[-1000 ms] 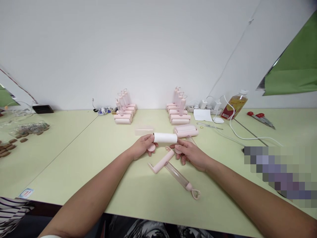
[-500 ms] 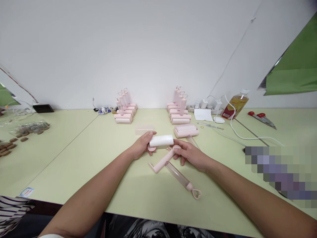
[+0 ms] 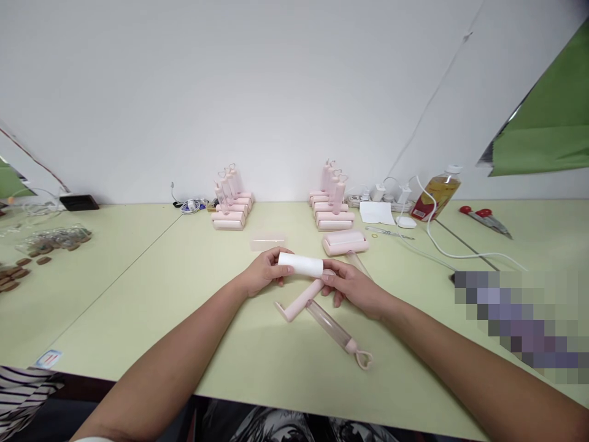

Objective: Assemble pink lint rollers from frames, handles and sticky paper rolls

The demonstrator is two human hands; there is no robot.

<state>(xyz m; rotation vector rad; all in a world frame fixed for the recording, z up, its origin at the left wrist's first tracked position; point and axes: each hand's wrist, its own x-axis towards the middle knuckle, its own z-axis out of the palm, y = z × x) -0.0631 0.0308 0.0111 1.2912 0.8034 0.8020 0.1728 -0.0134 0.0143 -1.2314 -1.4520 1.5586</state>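
Room between lint-roller handle (image 3: pixel 323 317) and table's front edge (image 3: pixel 285 402)
Left hand (image 3: pixel 264 273) pinches white roll (image 3: pixel 302 264); right hand (image 3: pixel 353 286), pink disc (image 3: pixel 328 273).

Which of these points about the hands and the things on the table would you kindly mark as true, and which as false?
1. The left hand holds the white roll. True.
2. The right hand is empty. False: the right hand holds a pink disc near one end of the white roll.
3. The red-handled tool lies to the right of the bottle. True.
4. The pink roller frame nearest the person stands upright. False: the pink roller frame lies on the table.
5. The bottle is uncapped. False: its white cap is on.
6. A white sheet lies to the left of the bottle. True.
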